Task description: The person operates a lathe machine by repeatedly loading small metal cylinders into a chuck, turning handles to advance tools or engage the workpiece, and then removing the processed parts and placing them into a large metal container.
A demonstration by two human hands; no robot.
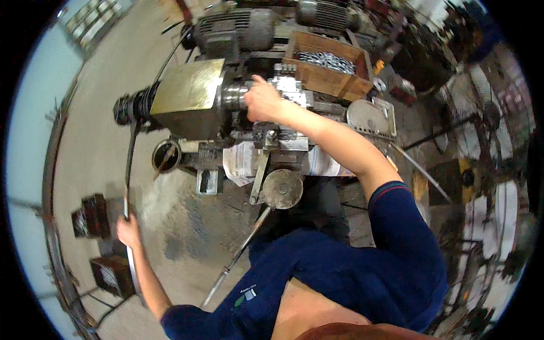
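A small bench lathe stands before me, its headstock (187, 116) under a brass-coloured cover plate. My left hand (128, 230) is wrapped round a long metal lever (129, 170) that hangs from the headstock's left end. At the bare metal spindle nose (233, 96), my right hand (263, 102) is closed, fingers curled; whatever it holds is hidden. Just right of that hand is the shiny tool slide (290, 89). Below it, a flat lever arm (260, 177) and a round disc (283, 189) sit near my body.
A wooden box (326, 81) of small metal parts stands behind the slide. Electric motors (241, 29) are at the back. A round lid (365, 118) lies on the right. On the left are a pot (166, 155) and dark bins (113, 275). A fan (476, 122) stands far right.
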